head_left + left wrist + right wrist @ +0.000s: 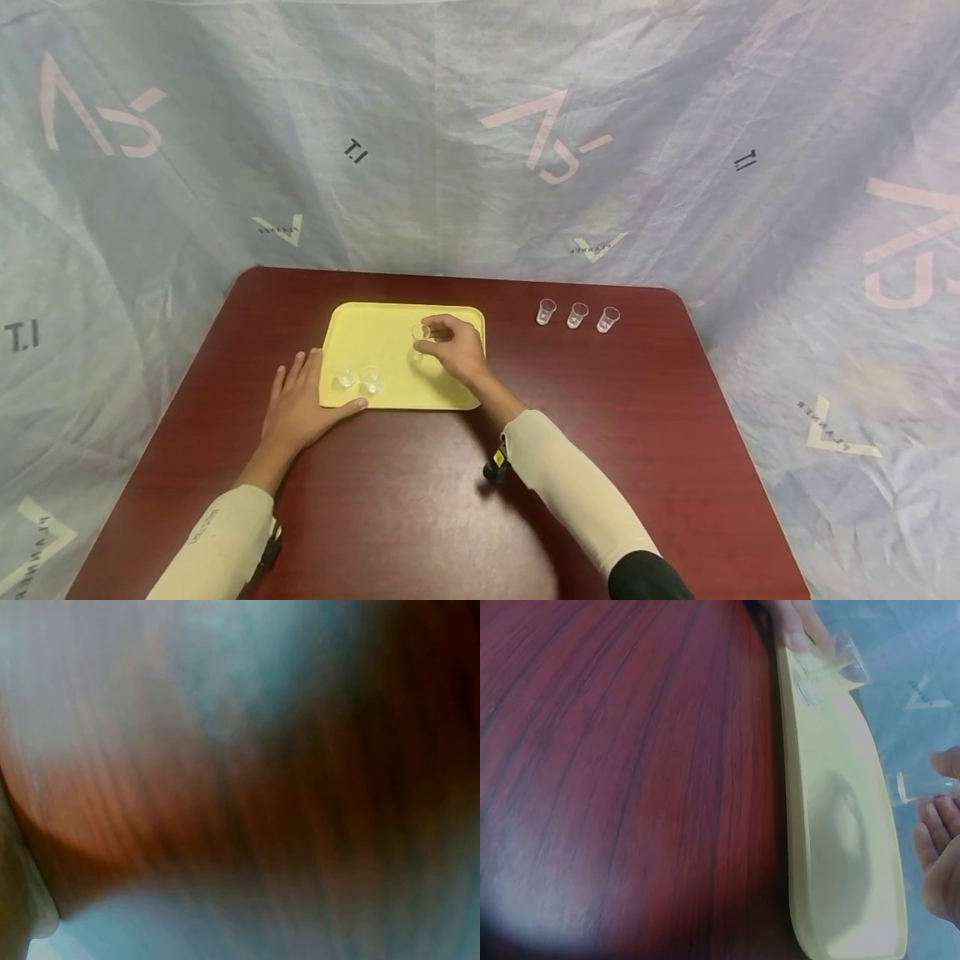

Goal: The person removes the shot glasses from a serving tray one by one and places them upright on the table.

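Note:
A small clear glass is pinched between the thumb and fingers of my right hand, over the right half of a yellow tray. In the right wrist view the same glass shows at the fingertips, above the tray. My left hand lies with straight, spread fingers at the tray's left front corner, its thumb along the front rim. Just beyond that thumb, two clear glasses stand side by side on the tray. The left wrist view is blurred and shows mostly table surface.
Three more clear glasses stand in a row on the dark red table, to the right of the tray at the back. A printed grey cloth hangs behind the table and along both sides.

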Tool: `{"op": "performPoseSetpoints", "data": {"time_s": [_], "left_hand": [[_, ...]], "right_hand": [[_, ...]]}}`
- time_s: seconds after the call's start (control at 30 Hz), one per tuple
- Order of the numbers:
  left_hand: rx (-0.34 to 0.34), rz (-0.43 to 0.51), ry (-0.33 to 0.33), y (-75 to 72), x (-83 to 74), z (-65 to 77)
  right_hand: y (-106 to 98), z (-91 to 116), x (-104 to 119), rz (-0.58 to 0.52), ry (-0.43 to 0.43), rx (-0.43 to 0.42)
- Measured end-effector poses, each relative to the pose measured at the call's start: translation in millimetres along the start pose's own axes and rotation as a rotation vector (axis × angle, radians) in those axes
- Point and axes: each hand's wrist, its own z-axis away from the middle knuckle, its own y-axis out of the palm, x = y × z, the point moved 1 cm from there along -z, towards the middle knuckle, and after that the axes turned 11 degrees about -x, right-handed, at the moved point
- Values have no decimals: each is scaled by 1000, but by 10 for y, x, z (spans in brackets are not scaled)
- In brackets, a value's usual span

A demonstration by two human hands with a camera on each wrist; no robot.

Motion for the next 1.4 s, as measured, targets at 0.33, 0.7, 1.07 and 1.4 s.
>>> {"op": "performPoseSetpoints", "data": {"time_s": [0.33, 0.7, 1.07, 1.4], "left_hand": [[1, -6, 2, 6, 13, 7], [4, -4, 4, 0, 12, -6], [4, -7, 5, 9, 12, -13], [-6, -5, 6, 24, 20, -7]], "right_hand": [[-260, 68, -51, -16, 4, -67], [-586, 99, -147, -110, 32, -133], [-903, 122, -306, -220, 59, -208], [-1224, 104, -517, -192, 81, -285]]}}
